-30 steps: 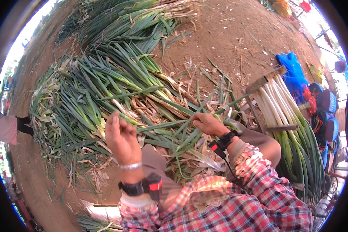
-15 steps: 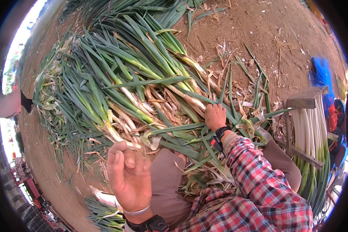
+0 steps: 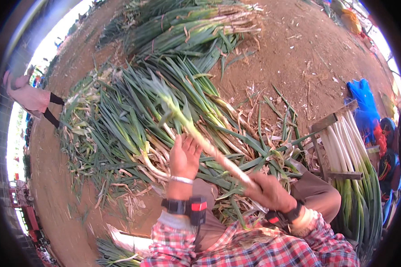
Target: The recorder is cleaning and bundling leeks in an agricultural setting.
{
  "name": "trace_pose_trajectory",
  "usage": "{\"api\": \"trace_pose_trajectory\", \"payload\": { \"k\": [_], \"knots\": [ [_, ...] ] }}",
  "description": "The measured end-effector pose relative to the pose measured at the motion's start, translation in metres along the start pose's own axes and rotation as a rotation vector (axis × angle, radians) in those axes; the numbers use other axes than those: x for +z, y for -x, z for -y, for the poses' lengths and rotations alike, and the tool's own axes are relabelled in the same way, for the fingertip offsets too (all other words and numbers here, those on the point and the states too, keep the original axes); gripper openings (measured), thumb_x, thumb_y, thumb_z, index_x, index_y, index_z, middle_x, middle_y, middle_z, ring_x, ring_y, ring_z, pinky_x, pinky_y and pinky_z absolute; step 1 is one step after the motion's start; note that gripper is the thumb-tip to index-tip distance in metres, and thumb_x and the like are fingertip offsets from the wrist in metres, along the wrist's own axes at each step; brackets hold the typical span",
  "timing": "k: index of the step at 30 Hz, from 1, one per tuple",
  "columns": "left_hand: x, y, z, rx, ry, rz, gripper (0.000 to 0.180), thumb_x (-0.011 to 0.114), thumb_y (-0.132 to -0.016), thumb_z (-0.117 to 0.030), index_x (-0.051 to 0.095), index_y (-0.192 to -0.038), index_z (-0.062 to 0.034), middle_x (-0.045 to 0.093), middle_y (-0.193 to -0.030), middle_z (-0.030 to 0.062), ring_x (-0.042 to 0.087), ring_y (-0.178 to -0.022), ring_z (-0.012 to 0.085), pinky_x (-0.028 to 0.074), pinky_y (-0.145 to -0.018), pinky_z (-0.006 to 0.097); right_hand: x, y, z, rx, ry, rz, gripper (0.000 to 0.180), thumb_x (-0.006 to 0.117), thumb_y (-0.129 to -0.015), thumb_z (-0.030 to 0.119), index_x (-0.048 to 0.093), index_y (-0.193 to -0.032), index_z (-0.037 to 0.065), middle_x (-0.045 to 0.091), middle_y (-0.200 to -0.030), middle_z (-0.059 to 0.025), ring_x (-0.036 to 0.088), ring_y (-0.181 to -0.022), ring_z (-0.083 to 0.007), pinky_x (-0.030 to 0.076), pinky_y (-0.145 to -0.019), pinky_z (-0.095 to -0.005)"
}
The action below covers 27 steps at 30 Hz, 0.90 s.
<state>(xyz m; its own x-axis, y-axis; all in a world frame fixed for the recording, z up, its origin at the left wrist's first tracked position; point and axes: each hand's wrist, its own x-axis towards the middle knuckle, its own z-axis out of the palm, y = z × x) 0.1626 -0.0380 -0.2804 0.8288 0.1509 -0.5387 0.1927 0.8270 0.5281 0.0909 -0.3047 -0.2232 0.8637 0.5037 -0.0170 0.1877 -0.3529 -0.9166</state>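
A long green onion slants through the air in front of me, its pale stalk still in dry brownish outer skin and its green leaves pointing away to the left. My right hand is closed around its root end, near my lap. Beside the middle of the stalk is my left hand, its palm turned up and its fingers stretched out; whether they touch the stalk is hard to tell. Under and beyond both hands lies a heap of unpeeled green onions on the ground.
On my right, a wooden rack holds clean white-stemmed green onions. Tied bundles lie further off. Blue netting is at the far right. Another person is at the left edge. More green onions lie at lower left.
My right hand has lifted a green onion from the heap and drawn it back toward my lap. My left hand has moved right, up to the stalk. The view has shifted.
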Motion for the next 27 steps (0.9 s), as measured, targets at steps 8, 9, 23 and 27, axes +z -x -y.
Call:
{"api": "trace_pose_trajectory", "payload": {
  "k": [8,9,23,27],
  "knots": [
    [0.034,0.086,-0.010,0.123,-0.154,0.407,0.031,0.049,-0.098,-0.031,0.059,-0.099,-0.0020,0.065,-0.090,0.0095,0.065,-0.083,0.0194,0.055,-0.076,0.034,0.007,0.115,0.000,0.083,0.122,0.328,0.034,0.068,-0.082,0.032,0.061,-0.099,0.003,0.061,-0.082,-0.0162,0.060,-0.078,-0.0328,0.045,-0.069,-0.0412],
    [0.045,0.100,-0.004,0.207,-0.236,0.384,0.033,0.048,-0.098,-0.032,0.060,-0.095,-0.0010,0.066,-0.086,0.0103,0.065,-0.082,0.0200,0.055,-0.075,0.035,0.005,0.112,0.015,0.020,0.012,0.266,0.036,0.067,-0.083,0.030,0.062,-0.106,0.003,0.062,-0.090,-0.0155,0.061,-0.084,-0.0296,0.047,-0.074,-0.0391],
    [0.114,0.226,0.029,0.218,-0.541,0.719,0.041,0.054,-0.097,-0.026,0.052,-0.127,0.0012,0.060,-0.112,0.0029,0.057,-0.099,0.0086,0.046,-0.086,0.024,-0.023,0.048,0.116,-0.115,-0.890,-0.023,0.050,0.070,-0.082,0.014,0.048,-0.126,0.002,0.057,-0.105,-0.0004,0.054,-0.092,-0.0092,0.045,-0.079,-0.0249],
    [0.125,0.227,0.039,0.229,-0.502,0.742,0.034,0.055,-0.097,-0.024,0.055,-0.122,-0.0002,0.061,-0.106,0.0026,0.059,-0.091,0.0072,0.049,-0.077,0.023,-0.043,0.059,0.128,-0.082,-0.729,-0.001,0.040,0.071,-0.081,0.013,0.056,-0.116,-0.001,0.060,-0.098,-0.0004,0.055,-0.086,-0.0083,0.046,-0.076,-0.0250]
  ]
}}
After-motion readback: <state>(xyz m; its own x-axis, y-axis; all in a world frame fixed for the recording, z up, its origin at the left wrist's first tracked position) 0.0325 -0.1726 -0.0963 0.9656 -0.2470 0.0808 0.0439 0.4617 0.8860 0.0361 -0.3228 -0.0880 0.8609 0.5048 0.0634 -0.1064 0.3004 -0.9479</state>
